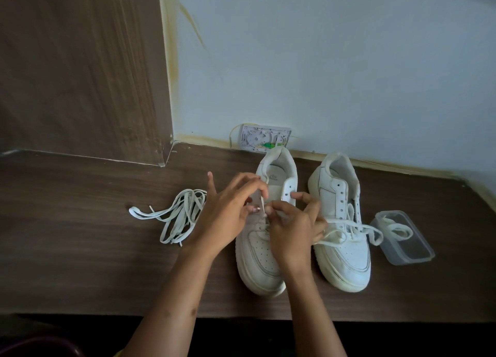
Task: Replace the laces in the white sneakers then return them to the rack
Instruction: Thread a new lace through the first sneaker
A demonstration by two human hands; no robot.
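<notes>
Two white sneakers stand side by side on a dark wooden table [80, 249], toes toward me. Over the left sneaker [261, 265] my left hand [228, 209] pinches a white lace end at the left eyelet row. My right hand [295, 225] grips the same lace at the eyelets, and the lace [349, 224] trails right across the right sneaker [346, 260]. The right sneaker has bare eyelets. A loose bundle of white laces [177, 217] lies left of my left hand.
A clear plastic container [402, 238] with a coiled white lace inside sits right of the sneakers. A small open wall box [265, 138] with cables is mounted behind them on the pale wall. A wooden panel rises at the left.
</notes>
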